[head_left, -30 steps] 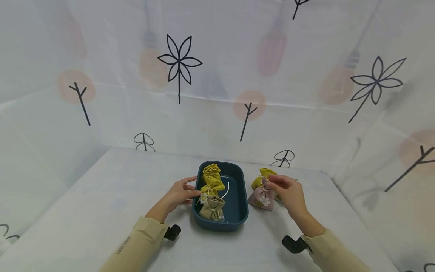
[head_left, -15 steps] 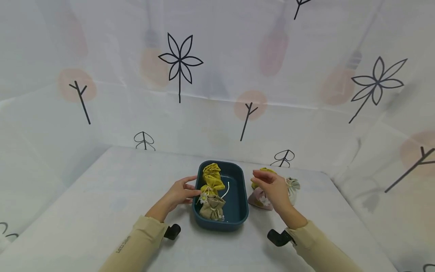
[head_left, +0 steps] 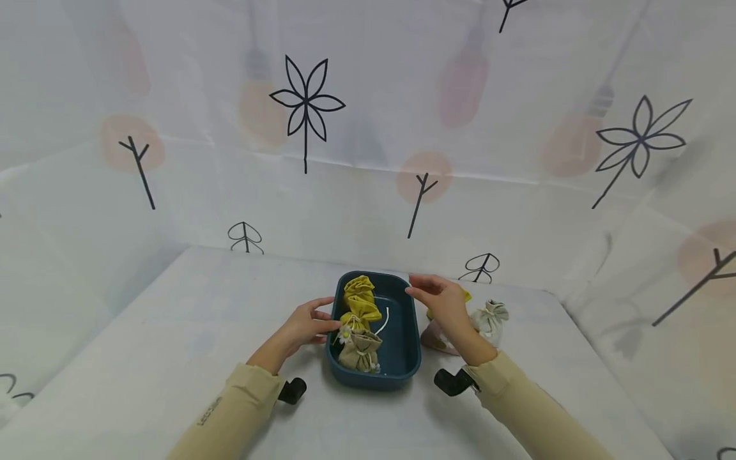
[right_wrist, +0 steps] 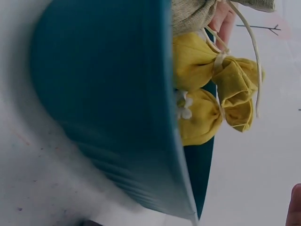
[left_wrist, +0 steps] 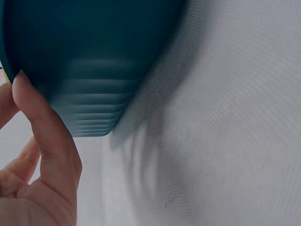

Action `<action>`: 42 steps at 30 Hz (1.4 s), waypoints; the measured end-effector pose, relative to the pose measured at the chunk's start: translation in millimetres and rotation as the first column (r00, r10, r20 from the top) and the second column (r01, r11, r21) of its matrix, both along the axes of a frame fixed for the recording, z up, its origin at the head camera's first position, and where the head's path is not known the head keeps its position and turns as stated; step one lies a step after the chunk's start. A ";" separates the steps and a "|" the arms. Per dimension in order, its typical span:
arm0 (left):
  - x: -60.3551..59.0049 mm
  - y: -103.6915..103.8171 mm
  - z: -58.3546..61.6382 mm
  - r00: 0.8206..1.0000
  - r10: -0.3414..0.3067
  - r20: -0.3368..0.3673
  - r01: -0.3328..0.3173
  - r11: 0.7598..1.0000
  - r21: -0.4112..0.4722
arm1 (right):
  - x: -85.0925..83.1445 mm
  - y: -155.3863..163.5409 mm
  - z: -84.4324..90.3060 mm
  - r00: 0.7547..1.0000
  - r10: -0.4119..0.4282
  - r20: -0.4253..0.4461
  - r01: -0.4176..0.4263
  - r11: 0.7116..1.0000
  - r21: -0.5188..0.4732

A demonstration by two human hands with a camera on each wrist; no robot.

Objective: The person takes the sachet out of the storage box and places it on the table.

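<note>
My right hand (head_left: 439, 300) has swung off the pink pouch (head_left: 432, 335) toward the teal tray's (head_left: 409, 358) 2 o'clock rim, fingers relaxed, holding nothing. Left hand (head_left: 305, 326) stays on the 9 o'clock wall, fingers straight; pouches at 3 o'clock untouched, so I reckon no transfer yet.

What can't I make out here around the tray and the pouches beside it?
- Pink pouch, head view: mostly behind the right hand.
- Yellow pouch outside the tray, head view: only a corner shows.
- Left hand, left wrist view: cut off by the edge.
- Beige pouch, right wrist view: cropped at the top.

White table (head_left: 172, 332) bears teal tray (head_left: 410, 358), 3 pouches (head_left: 490, 317)
</note>
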State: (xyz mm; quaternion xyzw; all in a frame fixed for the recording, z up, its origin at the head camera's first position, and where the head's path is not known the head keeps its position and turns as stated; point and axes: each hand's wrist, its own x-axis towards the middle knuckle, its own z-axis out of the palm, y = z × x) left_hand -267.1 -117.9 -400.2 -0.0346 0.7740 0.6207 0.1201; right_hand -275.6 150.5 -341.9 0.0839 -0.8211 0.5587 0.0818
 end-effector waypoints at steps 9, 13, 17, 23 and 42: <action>-0.2 1.1 -0.4 1.000 -0.002 -0.004 0.002 1.000 0.007 | -10.7 -11.4 4.7 0.999 0.022 0.029 -0.021 1.000 -0.022; 0.6 0.8 0.6 1.000 0.001 -0.003 -0.001 1.000 -0.004 | -14.7 -17.8 6.8 0.998 0.024 0.061 -0.021 0.999 -0.050; 0.7 0.5 0.5 1.000 0.004 -0.002 -0.004 1.000 -0.007 | -20.3 -23.0 8.0 0.997 0.021 0.073 -0.017 0.999 -0.051; 1.1 0.9 0.7 1.000 0.008 0.001 -0.008 1.000 -0.005 | -29.0 -30.4 8.7 0.997 0.031 0.072 -0.026 0.997 -0.070; 2.4 0.9 3.1 1.000 0.006 0.009 -0.006 1.000 0.007 | -58.6 -46.9 -1.5 0.967 0.186 0.172 -0.191 0.981 0.015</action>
